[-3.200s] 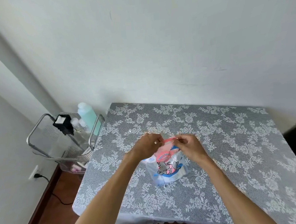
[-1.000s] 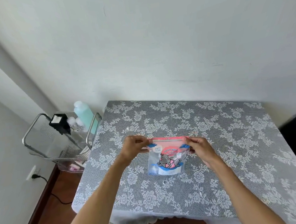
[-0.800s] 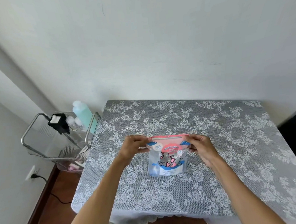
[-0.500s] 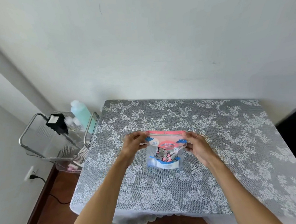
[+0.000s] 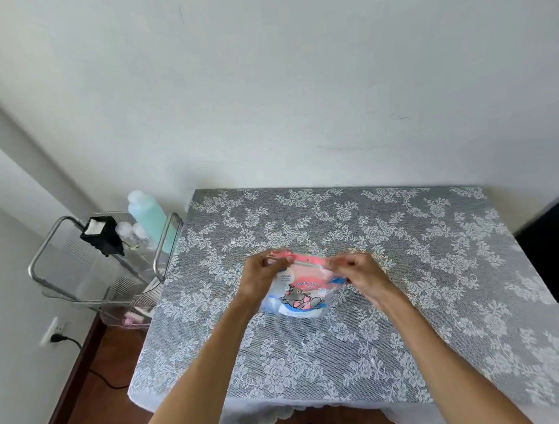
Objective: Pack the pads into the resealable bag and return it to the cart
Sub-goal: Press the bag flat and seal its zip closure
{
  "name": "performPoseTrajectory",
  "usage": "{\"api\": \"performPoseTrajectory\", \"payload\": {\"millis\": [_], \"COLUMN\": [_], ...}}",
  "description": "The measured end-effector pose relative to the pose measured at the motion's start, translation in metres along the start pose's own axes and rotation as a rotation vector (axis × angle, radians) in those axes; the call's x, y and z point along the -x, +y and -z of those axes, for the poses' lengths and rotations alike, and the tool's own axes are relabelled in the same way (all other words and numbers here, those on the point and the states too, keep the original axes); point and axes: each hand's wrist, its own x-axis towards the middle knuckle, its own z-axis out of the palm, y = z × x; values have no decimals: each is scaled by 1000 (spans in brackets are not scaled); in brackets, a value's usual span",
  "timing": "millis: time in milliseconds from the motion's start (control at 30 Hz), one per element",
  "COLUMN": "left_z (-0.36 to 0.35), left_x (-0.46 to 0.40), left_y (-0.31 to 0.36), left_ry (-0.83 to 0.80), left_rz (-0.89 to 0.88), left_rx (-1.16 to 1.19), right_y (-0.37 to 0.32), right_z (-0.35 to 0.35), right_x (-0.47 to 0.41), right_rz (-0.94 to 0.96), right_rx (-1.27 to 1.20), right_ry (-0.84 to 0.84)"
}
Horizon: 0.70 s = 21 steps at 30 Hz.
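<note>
Both my forearms reach in from the bottom edge, over the near side of the surface, which is covered in grey lace cloth.

My left hand pinches the bag at its top left corner, fingers closed on the pink strip. My right hand is closed on the top right corner, though it's blurred, so exact finger placement isn't clear. The hands are apart, one at each end of the bag's top edge.

The bag sits mid-surface between my hands: clear plastic, pink top band, cartoon animal print, white pads visible in the lower part. Its bottom looks to be at or just above the cloth; I can't tell if it's touching. I can't tell if the seal is fully pressed.

Left of the surface, just beside its edge, is the cart, with a metal tube frame. The top tier holds a teal bottle, a black box and a couple of small clear bottles. Something pink sits on the lower tier.

A wall outlet with a black plug sits low on the left wall. Plain white wall behind the surface.
</note>
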Motion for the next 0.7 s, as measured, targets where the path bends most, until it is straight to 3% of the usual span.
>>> {"api": "performPoseTrajectory", "payload": {"millis": [233,433,500,600,700], "left_z": [7,3,2,5,9], "left_x": [-2,0,3,11,16], "left_y": [2,4,1,-11,-32], "left_ry": [48,77,9,-112,-118], "left_rz": [-45,-63,-66,21,142], "left_rx": [-14,-70,-125,-261,-297], "right_y": [-8,-9,-8,-1,9], "right_z": [-1,-1,1,10,12], "right_x": [-1,-6,-7,-7,-4], "right_rz": [-18,-13,-33,-69,-109], "right_rx": [165,261,223,158,179], "right_ry": [-95,-51,-27,-20,-4]}}
